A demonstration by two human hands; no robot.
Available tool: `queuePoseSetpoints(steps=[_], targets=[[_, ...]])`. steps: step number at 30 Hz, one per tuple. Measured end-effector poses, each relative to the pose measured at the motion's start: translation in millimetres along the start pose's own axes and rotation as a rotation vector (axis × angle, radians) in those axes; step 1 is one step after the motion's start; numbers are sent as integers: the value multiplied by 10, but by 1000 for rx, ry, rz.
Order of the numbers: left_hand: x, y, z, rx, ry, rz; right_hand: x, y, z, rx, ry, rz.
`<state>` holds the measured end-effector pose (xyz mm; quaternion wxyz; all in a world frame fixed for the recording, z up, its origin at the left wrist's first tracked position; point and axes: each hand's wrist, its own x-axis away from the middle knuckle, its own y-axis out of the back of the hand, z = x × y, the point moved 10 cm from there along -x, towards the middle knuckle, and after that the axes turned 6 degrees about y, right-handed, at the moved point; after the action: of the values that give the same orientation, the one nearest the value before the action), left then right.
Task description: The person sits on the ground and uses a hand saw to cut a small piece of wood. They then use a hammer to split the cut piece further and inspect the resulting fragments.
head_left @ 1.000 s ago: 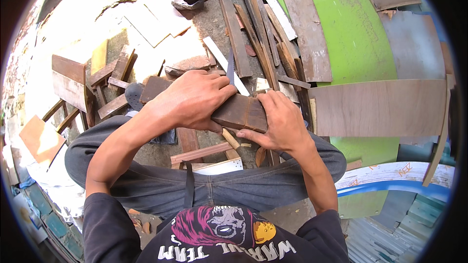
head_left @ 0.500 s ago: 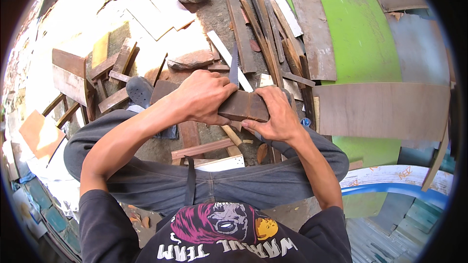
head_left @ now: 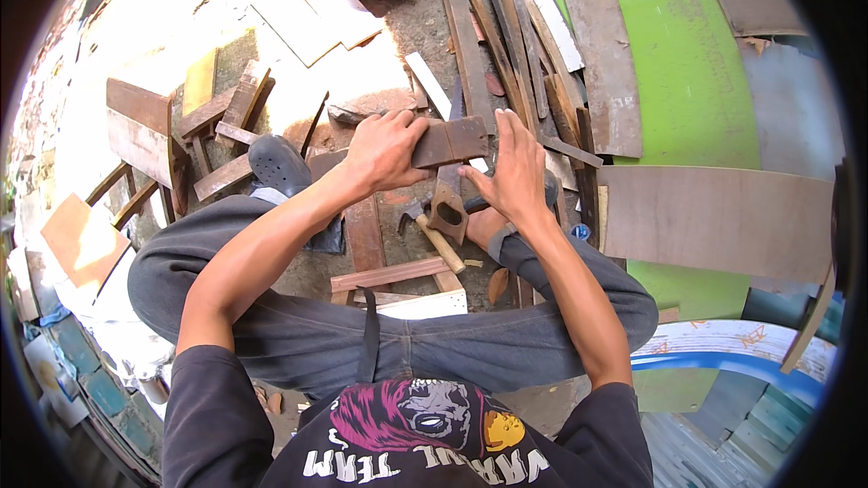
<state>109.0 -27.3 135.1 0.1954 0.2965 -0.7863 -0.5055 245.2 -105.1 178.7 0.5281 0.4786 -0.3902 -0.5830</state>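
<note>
Gripping the long, dark-brown, square-edged wooden block (head_left: 461,139), the left hand (head_left: 389,152) has its fingers curled over the far edge and the thumb along the near one, a firm narrow hold! And here's the right hand (head_left: 514,170), just beside the block's right end, fingers raised and close together, thumb spread wide toward the wood; whether that thumb touches, I cannot tell. The block itself sits up in front of the crossed legs in dark grey trousers (head_left: 307,334), its left stretch showing beyond the left wrist, a thin line crossing its face near the right end.

Look underneath: a handsaw with a brown wooden handle (head_left: 448,213) runs beneath it, handle toward the person, grey blade poking out on the far side. Right by that handle lies a hammer with a pale wooden shaft (head_left: 440,242), slanting across the ground. Nearer the lap, a pinkish-brown wooden strip (head_left: 389,274) lies crosswise. Over on the left, a dark grey perforated clog (head_left: 278,165) is on the foot, and to the right there's a broad bright-green panel (head_left: 696,81) beside a flat brown plywood board (head_left: 714,217)!
</note>
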Motion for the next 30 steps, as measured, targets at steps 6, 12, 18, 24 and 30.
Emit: queuePoseSetpoints(steps=[6, 12, 18, 24, 30], targets=[[-275, -600, 910, -171, 245, 98, 937, -1675, -540, -246, -394, 577], [-702, -902, 1509, -197, 287, -12, 1543, -2210, 83, -66, -274, 653], [-1013, -1466, 1858, -34, 424, 193, 1440, -2294, 32, -179, -316, 409], [-1044, -1432, 1805, 22, 372, 163, 1331, -2371, -96, -219, -582, 447], [-1040, -1493, 1854, 41, 478, 303, 1587, -1781, -279, -602, -920, -5]])
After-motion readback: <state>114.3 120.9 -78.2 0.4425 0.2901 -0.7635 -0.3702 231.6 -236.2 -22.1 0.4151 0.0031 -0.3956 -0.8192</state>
